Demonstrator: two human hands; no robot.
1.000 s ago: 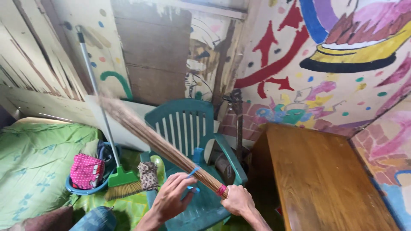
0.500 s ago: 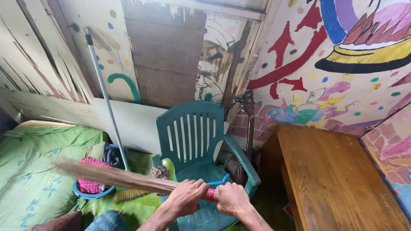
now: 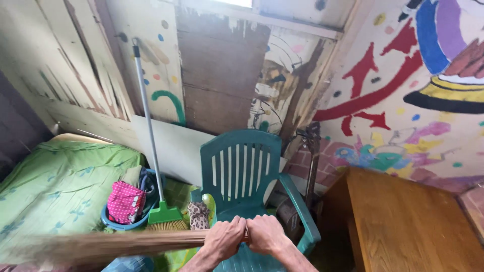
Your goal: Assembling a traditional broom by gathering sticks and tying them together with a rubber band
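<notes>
Both my hands grip the handle end of a bundled stick broom (image 3: 116, 245) low in the view. My left hand (image 3: 225, 238) and my right hand (image 3: 266, 234) sit side by side, fists closed around it. The broom's brown bristles stretch out blurred to the left, roughly level, over the edge of the green bed (image 3: 55, 186). A dark green plastic armchair (image 3: 242, 171) stands directly beyond my hands, facing me.
A green push broom (image 3: 151, 151) with a grey pole leans on the wall, beside a blue basin (image 3: 128, 219) with a pink polka-dot bag. A wooden table (image 3: 408, 226) fills the right corner. Painted walls close in behind and on the right.
The stick broom has swung down from pointing up-left to lying level toward the left. My hands have come together on its handle in front of the chair.
</notes>
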